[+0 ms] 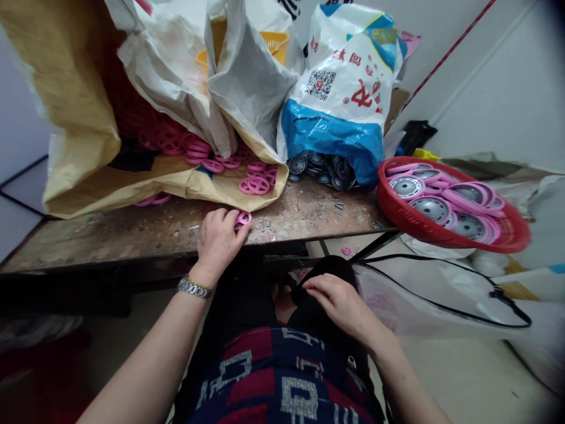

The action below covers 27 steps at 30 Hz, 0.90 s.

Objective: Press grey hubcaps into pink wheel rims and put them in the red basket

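At the front edge of the bench (pixel 132 232), my left hand (pixel 220 238) is closed on a small pink plastic wheel ring (pixel 243 220) with spokes, thumb and fingers on its rim. Just behind it, more pink wheel rings (pixel 255 185) spill over the mouth of a brown-lined paper sack (pixel 168 187) lying on its side. My right hand (pixel 335 300) lies over my right thigh, its fingers loosely stretched out and nothing visible in it. The underside of that hand is hidden.
A white and blue plastic bag (pixel 338 126) lies at the back, dark grey wheel discs (pixel 333 169) showing at its mouth. On the right, a red basket (pixel 445 234) holds pink rings with grey discs. Below it hangs a translucent bag (pixel 424 294) with a black rim.
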Each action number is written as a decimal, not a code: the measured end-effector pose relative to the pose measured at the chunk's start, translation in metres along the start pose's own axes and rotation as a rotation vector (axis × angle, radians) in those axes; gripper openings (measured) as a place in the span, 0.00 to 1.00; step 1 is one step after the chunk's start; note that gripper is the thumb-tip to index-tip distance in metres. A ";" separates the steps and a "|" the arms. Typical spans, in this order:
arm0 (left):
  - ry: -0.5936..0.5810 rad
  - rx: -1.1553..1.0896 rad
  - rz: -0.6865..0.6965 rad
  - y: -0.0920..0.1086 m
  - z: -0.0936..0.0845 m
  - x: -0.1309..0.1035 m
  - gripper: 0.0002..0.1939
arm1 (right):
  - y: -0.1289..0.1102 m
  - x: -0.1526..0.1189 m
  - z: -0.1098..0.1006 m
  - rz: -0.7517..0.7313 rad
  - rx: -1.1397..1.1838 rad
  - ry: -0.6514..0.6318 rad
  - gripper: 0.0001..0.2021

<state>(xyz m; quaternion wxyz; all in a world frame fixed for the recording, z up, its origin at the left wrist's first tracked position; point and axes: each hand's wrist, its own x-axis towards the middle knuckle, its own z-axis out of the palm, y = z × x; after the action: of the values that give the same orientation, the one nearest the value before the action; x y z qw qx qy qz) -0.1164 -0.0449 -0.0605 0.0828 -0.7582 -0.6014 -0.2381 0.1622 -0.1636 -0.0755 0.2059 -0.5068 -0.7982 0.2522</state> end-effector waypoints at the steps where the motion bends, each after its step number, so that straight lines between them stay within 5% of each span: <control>1: -0.002 -0.005 0.001 0.000 0.000 0.000 0.19 | -0.001 0.000 0.000 0.000 -0.005 -0.001 0.11; 27: -0.014 -0.030 -0.013 0.002 -0.004 0.000 0.19 | -0.005 -0.007 0.008 0.037 -0.021 -0.050 0.11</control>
<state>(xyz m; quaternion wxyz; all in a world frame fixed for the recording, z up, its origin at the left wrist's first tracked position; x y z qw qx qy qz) -0.1154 -0.0474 -0.0568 0.0658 -0.7571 -0.6032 -0.2423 0.1570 -0.1731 -0.0790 0.1758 -0.5170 -0.7964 0.2600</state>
